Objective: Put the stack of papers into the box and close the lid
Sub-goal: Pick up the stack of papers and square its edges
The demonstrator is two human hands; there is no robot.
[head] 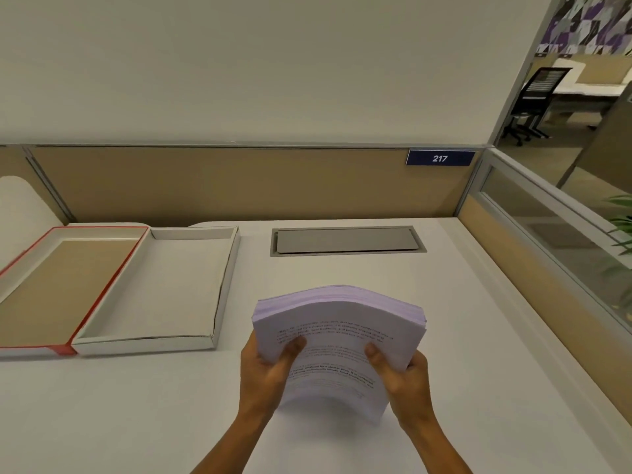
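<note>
A thick stack of printed white papers (337, 323) is held above the desk in front of me, bowed upward in the middle. My left hand (270, 367) grips its left edge with the thumb on top. My right hand (400, 371) grips its right edge the same way. The shallow white box (219, 289) lies open and empty on the desk to the left of the papers. Its red-edged lid (102, 285) lies flat, inside up, joined along the box's left side.
A grey cable hatch (347, 240) is set into the white desk (461, 336) behind the papers. A tan partition with a blue sign "217" (440, 158) bounds the far edge. A glass panel (554, 241) runs along the right side.
</note>
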